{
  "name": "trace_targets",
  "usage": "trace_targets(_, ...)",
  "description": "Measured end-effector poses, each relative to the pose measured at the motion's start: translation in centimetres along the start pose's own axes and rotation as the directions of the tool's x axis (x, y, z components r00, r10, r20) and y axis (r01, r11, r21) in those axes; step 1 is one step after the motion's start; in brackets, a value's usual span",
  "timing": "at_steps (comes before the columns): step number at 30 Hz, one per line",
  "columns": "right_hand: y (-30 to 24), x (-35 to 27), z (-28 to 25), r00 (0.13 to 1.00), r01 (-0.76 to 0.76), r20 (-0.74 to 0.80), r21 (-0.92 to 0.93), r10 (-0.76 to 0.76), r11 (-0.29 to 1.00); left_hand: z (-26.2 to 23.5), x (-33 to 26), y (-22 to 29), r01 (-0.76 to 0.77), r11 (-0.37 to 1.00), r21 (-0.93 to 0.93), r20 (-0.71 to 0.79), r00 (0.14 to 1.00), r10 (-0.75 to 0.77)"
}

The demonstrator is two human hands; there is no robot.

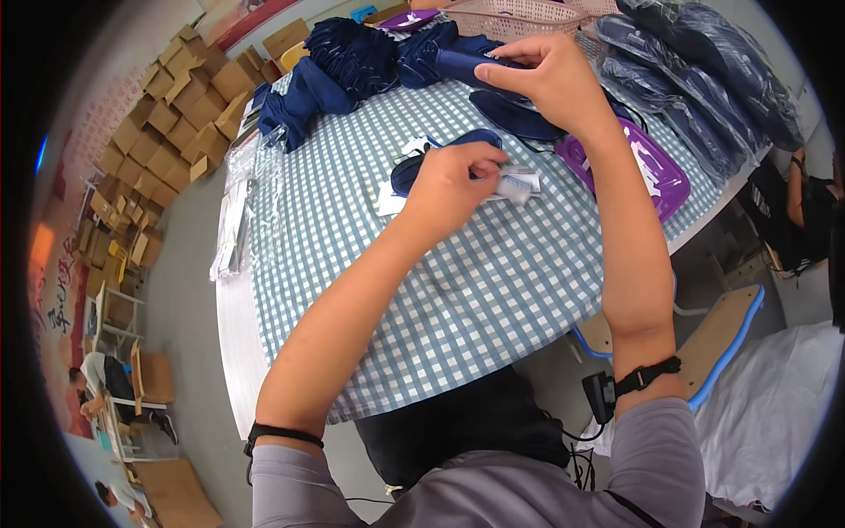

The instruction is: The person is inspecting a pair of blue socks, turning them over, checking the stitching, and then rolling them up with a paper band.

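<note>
Over the middle of the table my left hand [458,180] has its fingers curled in a pinch, with a small clear plastic packet [518,187] at the fingertips. Beneath that hand lie a dark navy fabric piece [405,176] and a white sheet [388,203]. Farther off to the right, my right hand [554,79] grips a flat navy fabric pouch [471,69] between thumb and fingers. A curved navy fabric piece [515,114] rests under it. Beside my right forearm is a purple tray [664,176] with white pieces on it, partly covered by the arm.
A checked cloth [396,326] covers the table. Navy fabric items [352,57] are heaped at the back, near a pink basket [515,16]. Plastic-wrapped navy bundles [695,79] fill the right corner. Clear plastic sleeves [233,211] lie along the left edge. Cardboard boxes [176,114] stand beyond.
</note>
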State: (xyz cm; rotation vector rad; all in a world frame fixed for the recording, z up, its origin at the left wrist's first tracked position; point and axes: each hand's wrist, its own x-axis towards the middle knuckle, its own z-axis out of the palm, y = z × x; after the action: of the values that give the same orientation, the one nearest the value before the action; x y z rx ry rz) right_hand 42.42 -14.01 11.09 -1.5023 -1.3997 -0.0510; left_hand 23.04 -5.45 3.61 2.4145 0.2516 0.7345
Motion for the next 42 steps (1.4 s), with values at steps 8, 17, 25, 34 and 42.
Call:
trace_targets(8, -0.8, 0.0, 0.7, 0.999, -0.038, 0.003, 0.06, 0.038, 0.997, -2.2, -0.5, -0.7, 0.224, 0.912, -0.343, -0.01, 0.97, -0.242)
trace_targets(17, -3.9, -1.1, 1.7, 0.995, 0.024, -0.101, 0.449, 0.024, 0.893, -11.8, -5.1, 0.2, -0.008, 0.765, -0.643, -0.535, 0.719, -0.443)
trace_targets(25, -10.4, -6.8, 8.9, 0.879, -0.439, 0.475, 0.779, 0.034, 0.447, -12.6, -13.2, 2.6, -0.178, 0.791, -0.586, -0.748, 0.493, -0.444)
trace_targets(34, -9.0, -7.3, 11.3, 0.807, -0.585, 0.59, 0.802, -0.013, 0.119, -9.0, -17.0, 1.7, -0.498, 0.486, -0.718, -0.585, 0.811, -0.034)
trace_targets(42, -9.1, -7.7, 10.6, 0.752, -0.533, 0.655, 0.672, -0.077, 0.514, -11.6, -16.9, 1.1, 0.201, 0.249, -0.947, 0.068, 0.887, -0.457)
